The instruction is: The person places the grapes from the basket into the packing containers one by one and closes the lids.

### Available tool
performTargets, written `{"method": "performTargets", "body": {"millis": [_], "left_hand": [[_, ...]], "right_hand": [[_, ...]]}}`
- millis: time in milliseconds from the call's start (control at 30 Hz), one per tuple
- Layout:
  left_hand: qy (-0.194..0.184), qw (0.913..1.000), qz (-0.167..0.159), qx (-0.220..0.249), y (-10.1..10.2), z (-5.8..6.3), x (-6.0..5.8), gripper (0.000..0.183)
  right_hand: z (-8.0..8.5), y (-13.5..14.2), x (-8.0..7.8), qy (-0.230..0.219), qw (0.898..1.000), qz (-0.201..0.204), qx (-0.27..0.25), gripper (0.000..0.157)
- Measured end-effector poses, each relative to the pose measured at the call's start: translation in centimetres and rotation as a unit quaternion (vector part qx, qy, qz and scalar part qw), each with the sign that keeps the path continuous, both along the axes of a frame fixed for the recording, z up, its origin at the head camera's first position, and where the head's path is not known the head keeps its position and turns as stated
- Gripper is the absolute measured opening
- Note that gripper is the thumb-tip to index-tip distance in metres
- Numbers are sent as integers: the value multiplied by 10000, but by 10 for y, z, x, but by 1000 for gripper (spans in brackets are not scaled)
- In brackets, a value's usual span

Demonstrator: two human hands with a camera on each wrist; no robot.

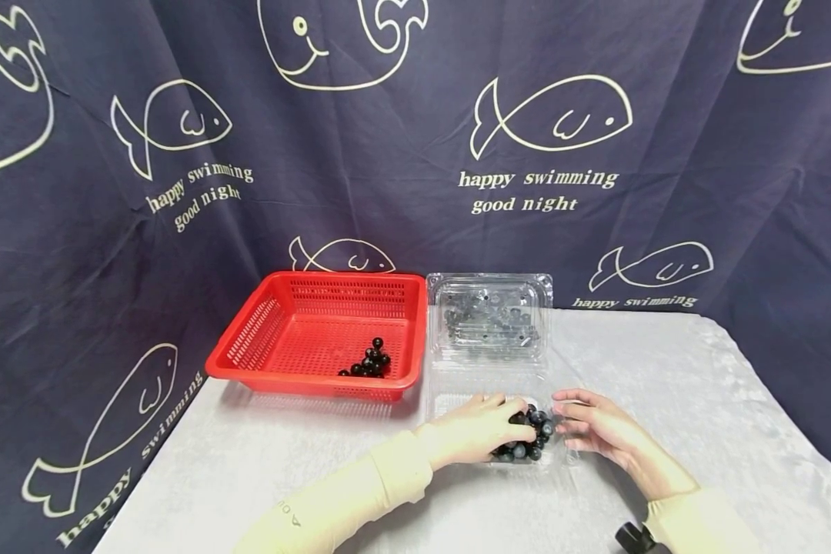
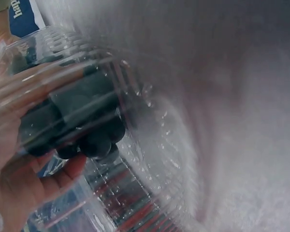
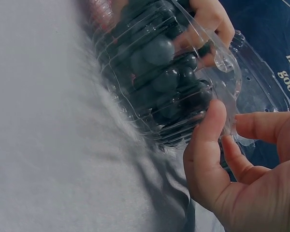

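Observation:
A hinged clear plastic container [image 1: 450, 404] lies open on the table, its lid [image 1: 488, 288] raised behind. Dark blueberries [image 1: 536, 427] are heaped at the right side of its base. My left hand [image 1: 481, 427] reaches in from the left, its fingers curled over several berries; through the plastic in the left wrist view, berries [image 2: 94, 145] sit between fingers and thumb. My right hand [image 1: 599, 431] is at the container's right edge. The right wrist view shows its thumb and fingers [image 3: 212, 121] on either side of the rim, pinching it, with berries [image 3: 159, 50] behind the ribbed wall.
A red perforated basket [image 1: 249, 369] stands left of the container, with several blueberries [image 1: 374, 362] in its near right corner. A light cloth [image 1: 665, 369] covers the table. Behind hangs a dark blue fish-print curtain [image 1: 415, 154]. A black object [image 1: 633, 537] is by the right sleeve.

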State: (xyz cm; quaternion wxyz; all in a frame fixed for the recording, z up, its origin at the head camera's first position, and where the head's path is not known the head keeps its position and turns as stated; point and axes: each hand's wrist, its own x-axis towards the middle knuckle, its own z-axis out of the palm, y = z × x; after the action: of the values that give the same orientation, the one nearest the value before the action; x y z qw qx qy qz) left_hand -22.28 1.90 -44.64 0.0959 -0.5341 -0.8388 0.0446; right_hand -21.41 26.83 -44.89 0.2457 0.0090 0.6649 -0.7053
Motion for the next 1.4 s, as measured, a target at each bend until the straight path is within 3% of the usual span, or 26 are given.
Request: {"method": "performTargets", "body": {"millis": [233, 467, 633, 867, 1400], "left_hand": [[-181, 9997, -92, -101, -4, 6, -1, 40], [-227, 9989, -384, -153, -9, 14, -2, 46], [-464, 9973, -515, -253, -15, 23, -3, 60], [-453, 9967, -393, -551, -25, 38, -3, 74], [-73, 9963, -121, -852, -39, 66, -2, 75]], "right_hand": [[0, 0, 1, 32, 10000, -4, -14, 26], [1, 1, 1, 63, 10000, 58, -35, 23], [1, 1, 0, 77, 9999, 78, 7, 26], [2, 1, 0, 79, 9999, 70, 76, 30], [1, 0, 0, 138, 9998, 107, 79, 30]]}}
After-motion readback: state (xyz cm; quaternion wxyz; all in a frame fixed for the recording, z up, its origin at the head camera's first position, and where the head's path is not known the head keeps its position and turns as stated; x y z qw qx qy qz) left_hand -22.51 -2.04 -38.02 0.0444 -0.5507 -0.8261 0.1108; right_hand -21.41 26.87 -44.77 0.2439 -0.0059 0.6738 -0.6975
